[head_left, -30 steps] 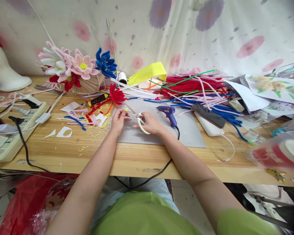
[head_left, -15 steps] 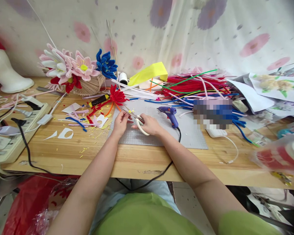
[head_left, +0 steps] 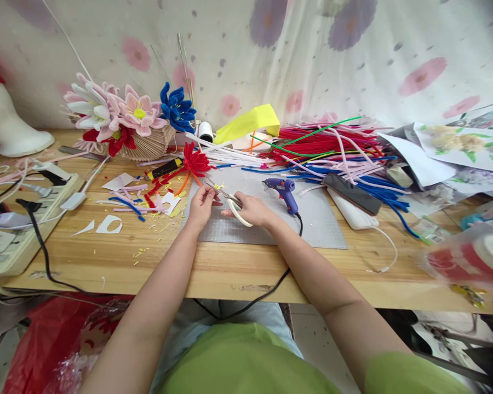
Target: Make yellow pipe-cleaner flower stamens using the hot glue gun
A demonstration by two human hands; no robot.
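My right hand (head_left: pixel 252 209) is closed round the white-handled scissors (head_left: pixel 239 216), whose blades point up and left past my left fingertips. Thumb and fingers of my left hand (head_left: pixel 201 208) are pinched together beside the blades; what they hold is too small to make out. Small yellow bits show by the blades. Just beyond my left hand lies a red fuzzy flower (head_left: pixel 196 160) with orange stems. Both hands are over the left part of a grey cutting mat (head_left: pixel 267 232). A purple glue gun (head_left: pixel 284 191) rests on the mat, to the right of my right hand.
Fuzzy flowers (head_left: pixel 137 112) stand at the back left, near a power strip (head_left: pixel 61 210). Scraps and paper cut-outs (head_left: pixel 109 224) litter the left side. Bundled red stems (head_left: pixel 324 145), a dark phone-like object (head_left: pixel 351 194) and a red-and-white cup (head_left: pixel 468 257) are on the right. A black cord (head_left: pixel 271 290) crosses the front edge.
The view has shifted very slightly. My hands and the scissors stay in nearly the same place, and a blurred patch at the right now shows as the dark phone-like object.
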